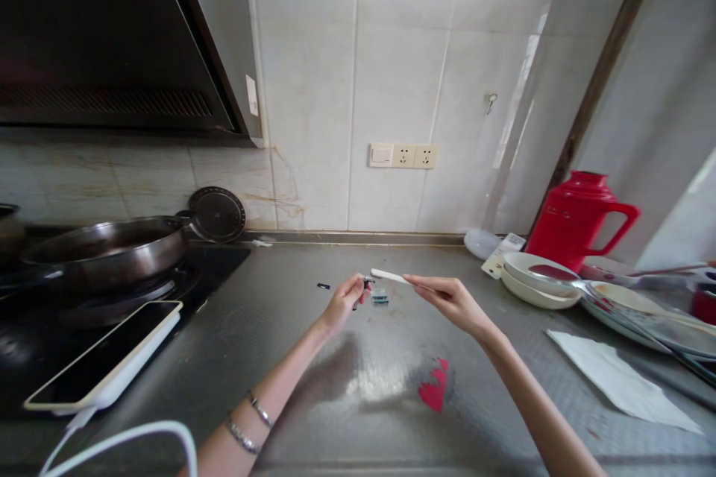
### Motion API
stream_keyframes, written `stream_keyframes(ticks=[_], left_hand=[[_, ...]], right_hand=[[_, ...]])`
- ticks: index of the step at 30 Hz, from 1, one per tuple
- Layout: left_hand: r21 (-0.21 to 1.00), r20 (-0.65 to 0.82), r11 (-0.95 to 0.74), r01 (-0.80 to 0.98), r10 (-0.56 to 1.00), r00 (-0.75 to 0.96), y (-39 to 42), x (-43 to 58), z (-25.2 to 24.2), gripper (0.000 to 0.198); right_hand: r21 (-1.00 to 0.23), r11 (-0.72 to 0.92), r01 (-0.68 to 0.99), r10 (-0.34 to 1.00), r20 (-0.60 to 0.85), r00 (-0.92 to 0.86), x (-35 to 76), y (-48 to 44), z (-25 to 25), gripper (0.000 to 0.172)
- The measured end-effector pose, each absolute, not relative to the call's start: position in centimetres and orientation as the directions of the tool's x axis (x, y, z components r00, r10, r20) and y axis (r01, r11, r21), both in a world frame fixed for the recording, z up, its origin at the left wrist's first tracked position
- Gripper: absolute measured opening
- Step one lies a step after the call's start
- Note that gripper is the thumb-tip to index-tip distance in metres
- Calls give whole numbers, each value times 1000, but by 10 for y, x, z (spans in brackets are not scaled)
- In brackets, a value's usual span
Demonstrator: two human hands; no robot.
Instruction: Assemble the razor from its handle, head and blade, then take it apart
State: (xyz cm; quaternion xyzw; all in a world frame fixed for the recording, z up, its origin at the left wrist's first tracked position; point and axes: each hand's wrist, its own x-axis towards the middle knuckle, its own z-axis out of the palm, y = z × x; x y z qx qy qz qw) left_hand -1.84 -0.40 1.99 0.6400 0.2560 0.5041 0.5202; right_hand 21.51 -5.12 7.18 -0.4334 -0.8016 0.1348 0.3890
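Above the grey counter (268,358), my left hand (342,305) is closed round a small black-and-silver object (367,282), too small to name. My right hand (453,304) grips a slim white stick with a rounded end (388,276) between thumb and fingers. The stick points left, its tip close to the small object; whether they touch I cannot tell. Just below, a small clear-and-teal item (380,297) lies on the counter between the hands. A little black piece (323,285) rests left of my left hand.
On the left are a steel pan (112,257) on a black hob and a phone (106,354) with a white cable (139,428). To the right stand a red thermos jug (573,220), bowls (540,299) and plates, with a white tissue (620,380) in front.
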Motion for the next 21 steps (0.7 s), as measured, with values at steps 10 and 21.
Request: stream_keyframes(ticks=[10, 21], left_hand=[[913, 397, -318, -256, 839, 371, -5, -19, 21, 33], [907, 393, -302, -292, 856, 336, -5, -18, 23, 30]], right_hand=[[-518, 634, 575, 767, 515, -381, 216, -52, 71, 35], [-509, 644, 571, 756, 535, -377, 222, -44, 64, 34]])
